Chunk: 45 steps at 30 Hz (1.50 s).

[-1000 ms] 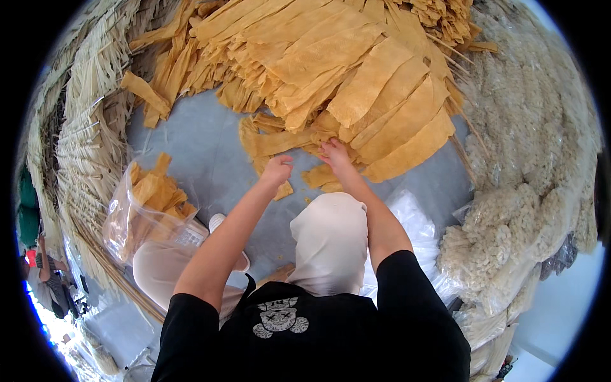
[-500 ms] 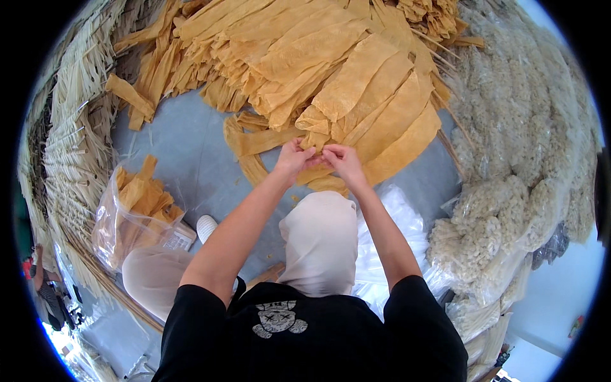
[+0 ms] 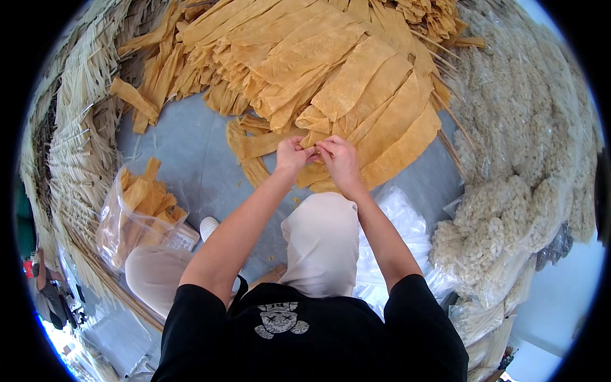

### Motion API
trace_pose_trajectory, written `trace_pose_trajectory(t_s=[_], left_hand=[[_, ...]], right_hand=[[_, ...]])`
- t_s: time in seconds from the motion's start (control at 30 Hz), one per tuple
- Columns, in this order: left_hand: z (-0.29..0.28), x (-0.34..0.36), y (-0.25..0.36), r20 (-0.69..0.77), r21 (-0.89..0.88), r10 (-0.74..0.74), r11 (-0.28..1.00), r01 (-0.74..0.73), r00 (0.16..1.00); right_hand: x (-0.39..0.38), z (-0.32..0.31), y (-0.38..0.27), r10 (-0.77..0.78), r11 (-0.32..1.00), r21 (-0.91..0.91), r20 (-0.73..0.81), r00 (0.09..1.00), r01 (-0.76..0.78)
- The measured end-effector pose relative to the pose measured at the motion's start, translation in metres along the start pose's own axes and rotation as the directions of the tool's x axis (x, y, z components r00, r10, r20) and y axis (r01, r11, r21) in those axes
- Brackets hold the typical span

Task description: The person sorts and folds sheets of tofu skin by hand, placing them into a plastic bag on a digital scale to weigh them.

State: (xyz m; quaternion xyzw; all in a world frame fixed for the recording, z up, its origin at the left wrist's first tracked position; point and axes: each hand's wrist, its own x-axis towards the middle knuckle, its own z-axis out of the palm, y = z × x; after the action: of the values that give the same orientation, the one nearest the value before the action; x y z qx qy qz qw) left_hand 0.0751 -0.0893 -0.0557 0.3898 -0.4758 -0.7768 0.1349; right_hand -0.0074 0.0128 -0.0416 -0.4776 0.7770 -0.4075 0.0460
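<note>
A large heap of long, flat, amber-yellow strips, which look dried and slightly wrinkled, is spread out in front of me. At its near edge, my left hand is closed with its fingers pinched on the end of one yellow strip. My right hand meets it from the right, thumb and fingers pressed together at the same end. The fingertips of both hands nearly touch, and they partly hide what lies between them. Below my hands, a curved strip rests on the grey floor.
To the left, a clear plastic bag holds more yellow pieces. Pale strips on sticks are stacked along the far left. Piles of pale, curly material under clear plastic fill the right. White plastic lies beside my knee, and thin sticks protrude from the heap.
My right hand has shifted slightly up and turned, its fingers now bent over the strip's end. My left hand stays almost in place.
</note>
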Motion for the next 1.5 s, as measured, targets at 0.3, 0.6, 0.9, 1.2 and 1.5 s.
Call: trace_pose_trajectory(t_s=[0.3, 0.6, 0.9, 1.2, 1.5], left_hand=[[0.004, -0.002, 0.003, -0.055, 0.108, 0.069, 0.992, -0.063, 0.996], [0.007, -0.006, 0.003, -0.088, 0.170, 0.162, 0.975, -0.145, 0.983], [0.004, -0.001, -0.005, -0.106, 0.320, 0.329, 0.905, -0.281, 0.938], [0.002, -0.003, -0.005, -0.039, 0.306, 0.333, 0.901, -0.306, 0.942], [-0.005, 0.003, 0.017, 0.055, 0.434, 0.460, 0.788, -0.436, 0.886]], right_hand=[[0.006, 0.003, -0.003, -0.008, 1.000, -0.001, 0.017, 1.000, 0.008], [0.013, 0.009, 0.003, -0.071, 0.997, 0.002, 0.040, 0.997, 0.071], [0.014, 0.010, 0.003, -0.001, 0.998, 0.070, 0.066, 0.998, -0.004], [0.013, 0.002, 0.011, -0.107, 0.981, 0.171, 0.109, 0.988, 0.088], [0.003, 0.007, 0.000, -0.110, 0.972, 0.201, -0.056, 0.992, 0.119]])
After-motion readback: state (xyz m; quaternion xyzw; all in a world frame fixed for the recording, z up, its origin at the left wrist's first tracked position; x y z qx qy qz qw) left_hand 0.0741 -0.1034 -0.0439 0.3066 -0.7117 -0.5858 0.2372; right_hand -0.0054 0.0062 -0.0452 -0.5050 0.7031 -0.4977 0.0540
